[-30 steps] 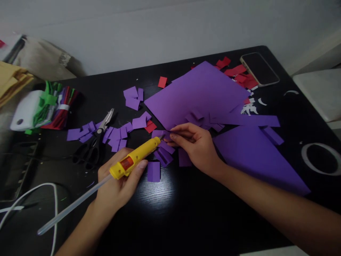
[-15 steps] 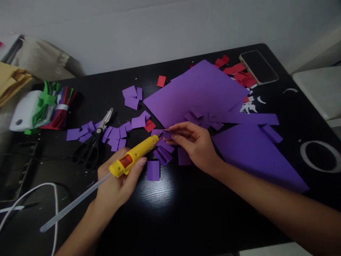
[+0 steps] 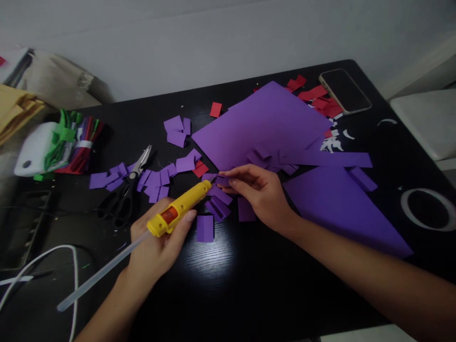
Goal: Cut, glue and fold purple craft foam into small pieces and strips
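**Left hand (image 3: 156,242) clamped on the glue gun (image 3: 178,209), right hand (image 3: 261,194) pinching a purple piece (image 3: 221,180) at the nozzle**

From my remote seat, the black table (image 3: 221,285) fills nearly the whole view. The biggest things on it are two purple sheets: the far sheet (image 3: 263,123) lies toward the back edge, and the near sheet (image 3: 342,204) lies just beside the right forearm.

Next in size are the hands. The left one is wrapped tight around the yellow gun, thumb along its side, with the clear glue stick (image 3: 103,273) trailing out the back toward me. The right one has its fingertips closed together on the small purple piece, which sits on the table at the near corner of the far sheet, with the nozzle tip touching it or very nearly so; I cannot tell which.

Left of the gun lie the scissors (image 3: 124,194), blades shut, among loose purple squares (image 3: 156,183). A phone (image 3: 345,91) rests at the far right corner beside red scraps (image 3: 320,102).

As I judge it, doing this well means a small dot of glue only, laid near the piece's edge and not under the pinching fingers, since hot glue on a piece this size spreads quickly. I would hold the nozzle low and steady, squeeze gently, and hold the piece flat so it does not curl or slide. The right fingertips are very near the hot tip, so I would mind that gap.
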`<action>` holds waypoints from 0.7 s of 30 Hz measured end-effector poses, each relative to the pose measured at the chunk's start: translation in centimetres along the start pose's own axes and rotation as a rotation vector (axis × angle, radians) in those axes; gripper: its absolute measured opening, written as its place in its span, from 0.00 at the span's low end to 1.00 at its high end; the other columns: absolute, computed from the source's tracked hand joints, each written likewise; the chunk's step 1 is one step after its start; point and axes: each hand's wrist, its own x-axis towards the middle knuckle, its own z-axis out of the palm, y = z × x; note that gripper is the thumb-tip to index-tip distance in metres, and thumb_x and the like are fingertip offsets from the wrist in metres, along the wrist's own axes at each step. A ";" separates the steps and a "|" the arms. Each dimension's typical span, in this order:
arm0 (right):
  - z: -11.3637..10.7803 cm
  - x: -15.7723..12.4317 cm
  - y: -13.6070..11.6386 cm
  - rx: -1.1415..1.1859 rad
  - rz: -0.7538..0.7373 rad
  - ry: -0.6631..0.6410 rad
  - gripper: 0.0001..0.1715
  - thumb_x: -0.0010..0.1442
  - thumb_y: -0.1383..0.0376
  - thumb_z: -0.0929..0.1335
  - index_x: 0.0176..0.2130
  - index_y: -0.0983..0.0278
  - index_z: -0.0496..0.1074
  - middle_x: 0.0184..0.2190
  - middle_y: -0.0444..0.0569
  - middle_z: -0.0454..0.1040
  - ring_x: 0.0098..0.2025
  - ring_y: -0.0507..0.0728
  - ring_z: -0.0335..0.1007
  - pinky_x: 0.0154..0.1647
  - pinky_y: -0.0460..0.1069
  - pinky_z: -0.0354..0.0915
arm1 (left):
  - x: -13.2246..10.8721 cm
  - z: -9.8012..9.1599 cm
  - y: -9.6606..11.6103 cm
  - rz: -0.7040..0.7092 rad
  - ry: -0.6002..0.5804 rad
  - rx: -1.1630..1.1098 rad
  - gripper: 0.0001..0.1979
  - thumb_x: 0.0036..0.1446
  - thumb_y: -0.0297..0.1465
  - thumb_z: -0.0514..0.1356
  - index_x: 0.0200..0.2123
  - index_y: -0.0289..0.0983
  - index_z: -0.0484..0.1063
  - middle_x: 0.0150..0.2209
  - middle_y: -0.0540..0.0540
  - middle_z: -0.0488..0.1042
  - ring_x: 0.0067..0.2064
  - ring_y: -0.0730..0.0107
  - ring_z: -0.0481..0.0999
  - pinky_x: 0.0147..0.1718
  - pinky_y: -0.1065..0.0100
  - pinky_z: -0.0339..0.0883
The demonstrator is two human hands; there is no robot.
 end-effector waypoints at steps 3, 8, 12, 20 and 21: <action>0.0 0.0 0.0 0.002 -0.010 0.006 0.09 0.57 0.60 0.75 0.38 0.61 0.79 0.38 0.47 0.80 0.43 0.58 0.80 0.50 0.56 0.78 | 0.0 -0.1 0.0 0.001 -0.001 0.000 0.08 0.64 0.35 0.59 0.32 0.39 0.69 0.26 0.51 0.67 0.25 0.71 0.68 0.25 0.67 0.59; 0.0 0.0 0.0 -0.009 0.002 0.021 0.10 0.56 0.59 0.76 0.38 0.61 0.79 0.37 0.46 0.80 0.42 0.58 0.80 0.49 0.56 0.78 | 0.1 0.0 -0.1 0.018 0.006 0.033 0.09 0.63 0.36 0.59 0.32 0.39 0.70 0.27 0.50 0.69 0.27 0.69 0.70 0.26 0.67 0.60; 0.0 0.1 0.1 -0.003 0.003 0.028 0.11 0.56 0.59 0.76 0.38 0.61 0.79 0.38 0.46 0.80 0.43 0.58 0.80 0.49 0.57 0.78 | 0.2 0.1 0.0 0.001 -0.004 0.010 0.09 0.63 0.37 0.60 0.31 0.39 0.71 0.27 0.49 0.69 0.28 0.68 0.70 0.26 0.67 0.60; 0.1 0.1 0.1 0.027 0.022 0.029 0.10 0.55 0.59 0.76 0.37 0.60 0.80 0.36 0.46 0.80 0.42 0.58 0.80 0.48 0.56 0.79 | 0.2 0.1 0.9 0.025 0.012 -0.072 0.08 0.60 0.33 0.62 0.29 0.40 0.70 0.26 0.50 0.68 0.25 0.70 0.68 0.26 0.66 0.61; 0.1 0.1 0.1 0.034 0.026 0.032 0.10 0.55 0.59 0.76 0.37 0.60 0.80 0.35 0.45 0.80 0.41 0.58 0.80 0.48 0.57 0.79 | 0.2 0.1 1.0 0.032 0.008 -0.080 0.08 0.60 0.33 0.62 0.29 0.40 0.69 0.26 0.50 0.68 0.25 0.70 0.68 0.26 0.67 0.62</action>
